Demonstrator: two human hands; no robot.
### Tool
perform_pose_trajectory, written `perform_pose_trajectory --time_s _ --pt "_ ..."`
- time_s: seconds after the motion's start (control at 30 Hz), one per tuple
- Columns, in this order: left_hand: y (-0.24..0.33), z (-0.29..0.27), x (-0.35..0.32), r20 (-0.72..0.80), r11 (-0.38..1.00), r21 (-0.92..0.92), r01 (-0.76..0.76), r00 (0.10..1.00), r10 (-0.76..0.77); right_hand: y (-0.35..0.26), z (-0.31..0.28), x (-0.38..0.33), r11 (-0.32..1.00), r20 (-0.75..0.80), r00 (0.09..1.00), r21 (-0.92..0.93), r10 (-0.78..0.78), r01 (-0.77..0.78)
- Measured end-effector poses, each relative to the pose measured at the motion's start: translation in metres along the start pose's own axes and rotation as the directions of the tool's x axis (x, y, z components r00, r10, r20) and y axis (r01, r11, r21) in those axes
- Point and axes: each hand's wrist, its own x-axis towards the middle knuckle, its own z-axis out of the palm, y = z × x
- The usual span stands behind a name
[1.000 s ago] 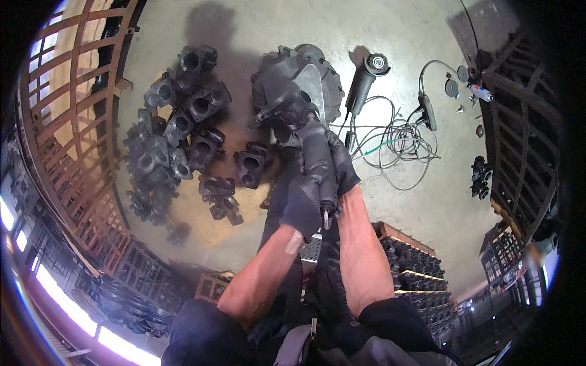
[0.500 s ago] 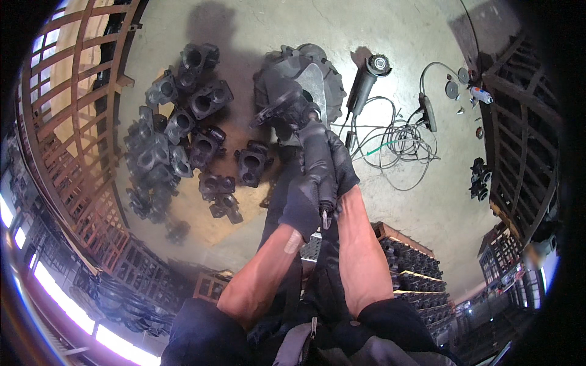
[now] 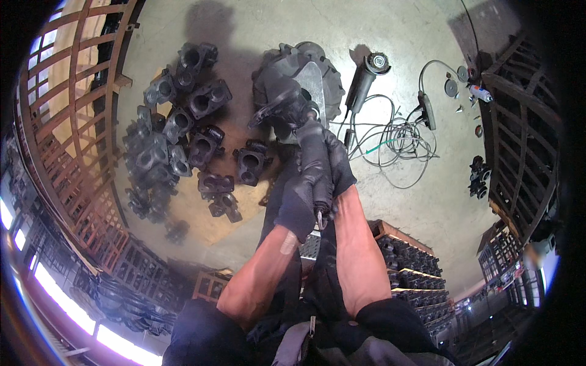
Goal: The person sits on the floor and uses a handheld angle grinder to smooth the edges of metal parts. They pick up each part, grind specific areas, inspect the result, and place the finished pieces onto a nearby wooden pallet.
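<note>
Both my hands, in dark gloves, are wrapped round a long dark cylindrical power tool, which looks like a straight die grinder (image 3: 317, 165). My left hand (image 3: 297, 192) grips its rear part on the left side. My right hand (image 3: 337, 160) closes on it from the right, farther forward. The tool's front end meets a dark cast metal housing (image 3: 285, 105), and its tip is hidden there. That housing rests on a knobbly black tire (image 3: 332, 91) lying on the floor. A flat grey plate (image 3: 314, 76) stands beside the housing on the tire.
Several similar castings (image 3: 210, 99) lie in a cluster on the left. An angle grinder (image 3: 364, 79) lies to the right of the tire, near tangled cables (image 3: 403, 137). Grinding discs (image 3: 451, 88) lie farther right. Racks of parts (image 3: 415, 268) stand at the near right; a slatted frame (image 3: 76, 122) borders the left.
The rear end of the die grinder has swung slightly left with both hands. The housing remains on the tire, and my grip looks the same.
</note>
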Motion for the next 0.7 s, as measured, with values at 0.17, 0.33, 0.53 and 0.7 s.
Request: perform_pose_trajectory --time_s 0.17,0.33,0.53,0.7 --pt "-0.009 -0.011 0.004 0.012 0.998 0.037 -0.045 0.999 0.045 0.0 0.002 -0.005 1.0 -0.033 0.999 -0.021 -0.006 0.006" --pt "-0.014 -0.002 0.006 -0.022 0.988 -0.08 -0.131 0.991 0.13 0.002 0.011 -0.008 0.971 -0.116 0.974 -0.164 -0.195 0.175" --pt "-0.014 0.001 -0.027 0.128 1.0 -0.019 0.008 0.992 -0.006 -0.001 0.014 -0.054 0.991 0.018 0.991 -0.009 -0.132 0.133" --pt "-0.072 0.022 -0.028 0.135 0.806 0.431 -0.405 0.913 0.386 -0.019 -0.006 -0.108 0.997 0.057 0.997 -0.063 -0.045 0.049"
